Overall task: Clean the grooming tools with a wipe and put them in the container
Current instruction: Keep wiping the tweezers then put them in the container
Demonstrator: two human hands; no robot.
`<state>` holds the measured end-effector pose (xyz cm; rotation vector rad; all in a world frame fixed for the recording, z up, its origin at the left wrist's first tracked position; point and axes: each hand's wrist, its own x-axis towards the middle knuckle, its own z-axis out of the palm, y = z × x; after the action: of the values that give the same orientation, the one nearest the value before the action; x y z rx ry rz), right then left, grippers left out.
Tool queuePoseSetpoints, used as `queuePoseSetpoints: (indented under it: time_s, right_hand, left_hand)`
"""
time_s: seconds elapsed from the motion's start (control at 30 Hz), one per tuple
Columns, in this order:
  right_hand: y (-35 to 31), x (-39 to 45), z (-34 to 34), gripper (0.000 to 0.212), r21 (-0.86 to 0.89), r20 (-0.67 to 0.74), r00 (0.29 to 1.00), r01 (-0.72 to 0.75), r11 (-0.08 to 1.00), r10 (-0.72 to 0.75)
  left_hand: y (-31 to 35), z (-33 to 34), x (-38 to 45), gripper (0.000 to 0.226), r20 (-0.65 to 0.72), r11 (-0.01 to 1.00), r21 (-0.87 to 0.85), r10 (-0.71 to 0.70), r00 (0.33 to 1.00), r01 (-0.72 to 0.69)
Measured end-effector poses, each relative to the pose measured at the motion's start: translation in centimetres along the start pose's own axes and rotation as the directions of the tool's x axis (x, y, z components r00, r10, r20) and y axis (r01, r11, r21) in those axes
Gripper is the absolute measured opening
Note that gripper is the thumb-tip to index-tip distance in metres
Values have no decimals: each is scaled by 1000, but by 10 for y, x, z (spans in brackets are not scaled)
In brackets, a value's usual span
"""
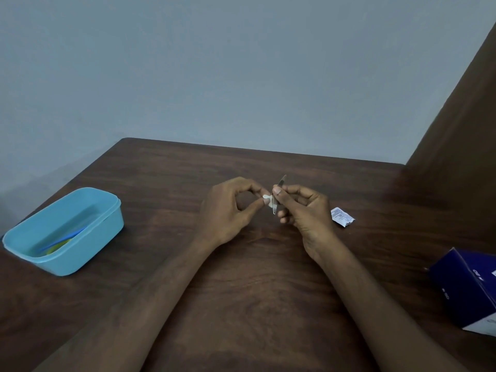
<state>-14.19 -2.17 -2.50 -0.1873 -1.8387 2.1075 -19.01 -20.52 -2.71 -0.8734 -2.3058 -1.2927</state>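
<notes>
Above the middle of the wooden table (pixel 255 277), my right hand (pixel 303 208) pinches a slim metal grooming tool (pixel 280 183), held nearly upright. Its lower end shows below my thumb. My left hand (pixel 228 210) pinches a small white wipe (pixel 267 200) between thumb and forefinger, and the wipe touches the tool's left side. A light blue plastic container (pixel 88 242) stands at the table's left edge, with a blue and a yellow-green tool (pixel 60 244) lying inside it.
A torn white wipe sachet (pixel 342 216) lies on the table just right of my right hand. A dark blue box (pixel 467 288) sits at the right edge. A grey wall rises behind the table and a brown panel borders the right side.
</notes>
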Motion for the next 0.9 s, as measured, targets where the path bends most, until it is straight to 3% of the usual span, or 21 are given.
queuePoseSetpoints:
  time_s: [0.07,0.23,0.4,0.53,0.63,0.7,0.9]
  right_hand:
    - [1,-2,3,13,-13,2,1000,1,1000,-1]
    - [3,2,-2,20,-30,-54,998,43,999,-44]
    - [4,-3,5,21,-49,12,999,54,997,-53]
    - [2,-1,1,16,-34,-63,997,44,998,-47]
    - [-4,-1,-1,10,-9,-134,991,25,1000,-26]
    - [-5,-2,0,20,-20,-152,988,20,1000,-23]
    - [-11,-5,3,40,-17,41,999,-15,1000,15]
  left_hand:
    - [-1,-2,1,5,-31,1000,-23,7,999,-8]
    - [5,-2,-1,7,75,998,-30,49,996,-47]
    - [-1,-1,1,5,-57,1000,17,10,998,-9]
    - [5,-2,-1,7,71,997,7,75,995,-75]
    - [4,-1,0,7,13,998,-57,11,1000,-10]
    - [1,-2,2,7,-47,991,-119,-70,996,64]
    - [3,-3,4,9,-15,971,-164,-181,983,176]
